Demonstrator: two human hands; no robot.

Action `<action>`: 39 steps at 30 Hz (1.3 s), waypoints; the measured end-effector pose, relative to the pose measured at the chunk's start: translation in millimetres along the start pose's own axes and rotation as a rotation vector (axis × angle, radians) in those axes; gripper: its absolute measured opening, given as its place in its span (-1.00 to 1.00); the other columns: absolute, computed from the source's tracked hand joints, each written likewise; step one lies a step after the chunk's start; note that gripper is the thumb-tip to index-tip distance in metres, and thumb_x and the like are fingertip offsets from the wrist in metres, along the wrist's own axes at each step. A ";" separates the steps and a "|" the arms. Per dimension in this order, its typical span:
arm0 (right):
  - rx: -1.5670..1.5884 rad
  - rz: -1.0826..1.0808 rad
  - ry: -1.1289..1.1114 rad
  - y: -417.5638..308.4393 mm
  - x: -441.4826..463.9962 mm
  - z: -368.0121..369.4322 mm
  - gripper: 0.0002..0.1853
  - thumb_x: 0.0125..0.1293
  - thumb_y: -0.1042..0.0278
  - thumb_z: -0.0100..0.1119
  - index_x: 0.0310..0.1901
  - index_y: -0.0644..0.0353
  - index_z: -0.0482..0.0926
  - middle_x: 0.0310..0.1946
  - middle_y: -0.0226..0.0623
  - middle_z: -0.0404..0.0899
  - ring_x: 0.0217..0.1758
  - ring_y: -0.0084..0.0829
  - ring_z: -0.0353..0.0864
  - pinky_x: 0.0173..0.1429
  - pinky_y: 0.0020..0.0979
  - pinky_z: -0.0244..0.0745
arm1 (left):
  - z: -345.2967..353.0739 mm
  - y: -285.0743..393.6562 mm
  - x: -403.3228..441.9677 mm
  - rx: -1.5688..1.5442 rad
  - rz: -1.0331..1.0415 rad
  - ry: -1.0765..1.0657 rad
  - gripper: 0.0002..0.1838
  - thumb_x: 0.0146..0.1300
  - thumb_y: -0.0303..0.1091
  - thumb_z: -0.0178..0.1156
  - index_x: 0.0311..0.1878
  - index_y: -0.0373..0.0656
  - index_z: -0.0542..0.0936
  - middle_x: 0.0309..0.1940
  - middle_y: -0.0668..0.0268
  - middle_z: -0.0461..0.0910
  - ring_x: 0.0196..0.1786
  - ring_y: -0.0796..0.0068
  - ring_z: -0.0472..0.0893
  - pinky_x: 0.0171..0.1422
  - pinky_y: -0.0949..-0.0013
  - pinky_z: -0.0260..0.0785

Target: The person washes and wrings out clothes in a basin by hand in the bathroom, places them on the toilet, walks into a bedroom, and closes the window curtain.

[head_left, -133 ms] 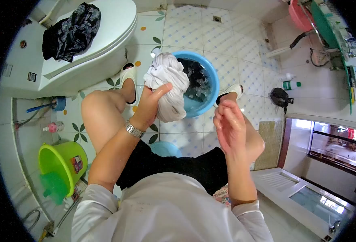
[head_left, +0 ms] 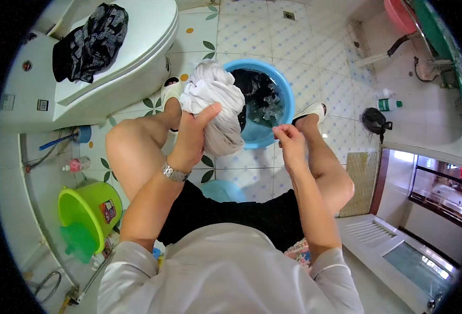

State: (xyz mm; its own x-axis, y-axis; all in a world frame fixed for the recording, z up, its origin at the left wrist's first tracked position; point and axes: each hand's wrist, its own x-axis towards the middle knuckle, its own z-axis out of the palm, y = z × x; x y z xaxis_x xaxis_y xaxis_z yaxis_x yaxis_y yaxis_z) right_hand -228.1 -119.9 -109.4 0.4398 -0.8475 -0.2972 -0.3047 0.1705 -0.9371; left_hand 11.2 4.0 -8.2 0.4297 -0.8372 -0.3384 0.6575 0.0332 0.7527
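Observation:
A bunched white cloth [head_left: 218,102] hangs in my left hand [head_left: 191,135], whose fingers go round its lower left side with the thumb on top. The cloth overlaps the left rim of a blue basin [head_left: 287,94]. Dark wet fabric [head_left: 257,91] lies in water inside that basin. My right hand [head_left: 289,144] is at the basin's lower right edge, its fingertips pinched together; whether anything small is between them I cannot make out.
Black patterned clothing [head_left: 92,44] lies on the toilet lid [head_left: 155,26]. A green bucket [head_left: 92,212] stands at the lower left, and a second light-blue basin [head_left: 223,191] sits between my legs. A black bag [head_left: 375,121] and a bottle [head_left: 389,104] are at right.
My right hand has come down and left to the basin's edge, its fingers now pinched. My left hand still holds the white cloth. The view has shifted slightly.

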 end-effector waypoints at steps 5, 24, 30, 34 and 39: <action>-0.795 0.092 -0.079 100.1 51.0 13.4 -0.74 0.24 0.26 0.22 -0.09 0.18 0.61 -0.38 -0.25 0.58 -0.31 -0.18 0.58 -0.20 -0.25 0.49 | -10.1 -13.7 7.3 0.038 -0.032 0.149 -0.42 0.30 -0.29 0.18 0.34 -0.24 0.31 0.16 0.18 0.52 0.16 0.29 0.56 0.24 0.22 0.44; -1.421 -0.283 -0.217 131.6 91.3 44.3 -0.71 0.18 0.33 0.13 -0.06 -0.05 0.69 0.13 -0.19 0.53 0.31 -0.11 0.34 0.20 -0.06 0.34 | 5.9 -23.0 15.7 0.089 -0.167 0.119 -0.44 0.28 -0.36 0.22 0.33 -0.21 0.33 0.16 0.25 0.51 0.18 0.38 0.53 0.29 0.27 0.38; -1.042 -0.278 -0.170 124.2 62.7 38.6 -0.44 0.00 0.23 0.41 0.13 0.01 0.60 0.24 -0.03 0.44 0.41 0.05 0.24 0.40 -0.02 0.25 | 11.7 -4.9 10.4 0.000 -0.084 0.133 -0.35 0.24 -0.41 0.29 0.36 -0.16 0.25 0.17 0.28 0.48 0.20 0.45 0.49 0.27 0.32 0.40; -0.896 -0.208 -0.236 115.9 47.8 24.5 -0.48 0.10 0.21 0.33 0.12 0.19 0.58 0.16 0.02 0.50 0.24 0.03 0.41 0.32 -0.11 0.33 | 19.3 65.8 7.2 -0.040 0.069 0.053 -0.29 0.21 -0.43 0.34 0.38 -0.16 0.22 0.19 0.25 0.47 0.21 0.42 0.49 0.29 0.31 0.40; -0.909 -0.216 -0.291 117.3 41.8 11.0 -0.53 0.17 0.19 0.26 0.10 0.20 0.58 0.08 0.01 0.54 0.18 0.02 0.45 0.28 -0.11 0.35 | -13.2 198.1 22.1 0.366 0.448 0.044 -0.16 0.10 -0.38 0.44 0.39 -0.18 0.17 0.14 0.21 0.50 0.17 0.38 0.53 0.25 0.27 0.46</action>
State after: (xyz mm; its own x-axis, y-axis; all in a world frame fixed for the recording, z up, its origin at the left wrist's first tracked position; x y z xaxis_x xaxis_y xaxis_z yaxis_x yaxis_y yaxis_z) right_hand -236.2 -129.9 -233.8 0.7166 -0.6371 -0.2839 -0.6745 -0.5294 -0.5146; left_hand 159.1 -0.7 126.0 0.6473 -0.7611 0.0414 0.1517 0.1819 0.9715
